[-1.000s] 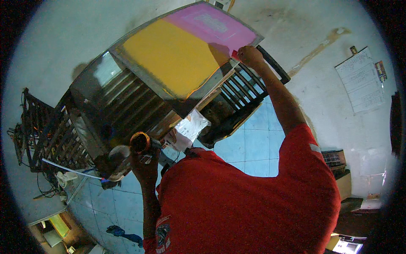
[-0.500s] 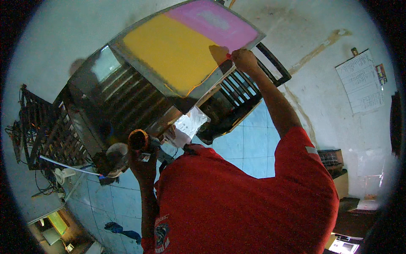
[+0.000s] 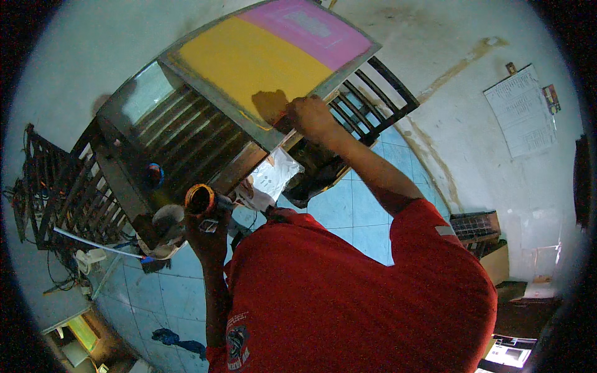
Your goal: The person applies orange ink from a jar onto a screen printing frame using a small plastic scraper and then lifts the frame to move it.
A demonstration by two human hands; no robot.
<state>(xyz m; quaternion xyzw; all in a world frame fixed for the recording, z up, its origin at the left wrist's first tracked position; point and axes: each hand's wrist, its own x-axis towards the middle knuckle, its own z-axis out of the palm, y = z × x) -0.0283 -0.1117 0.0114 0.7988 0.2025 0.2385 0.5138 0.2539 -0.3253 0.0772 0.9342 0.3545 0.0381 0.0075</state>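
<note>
A framed panel (image 3: 255, 59) with a yellow area, a pink area and a grey border lies tilted over a slatted dark rack. My right hand (image 3: 312, 119) is closed at the panel's near right edge, low on the yellow area. What its fingers hold is hidden, though a little dark red shows at their tips. A bright yellow-orange streak (image 3: 256, 122) runs by the near corner, left of that hand. Lower left, my left hand (image 3: 208, 239) is wrapped round an open jar (image 3: 200, 199) with an orange-smeared rim and a dark inside.
Dark wooden slats (image 3: 186, 124) extend left of and below the panel. A crumpled white plastic bag (image 3: 273, 177) hangs at the near corner. A whitish container (image 3: 169, 221) stands beside the jar. Blue cloth (image 3: 177, 340) lies on the tiled floor. A clipboard (image 3: 521, 112) hangs on the right wall.
My right hand has slid left and toward me along the panel's edge to near its corner. The orange line on that edge no longer shows. My left hand still holds the jar.
</note>
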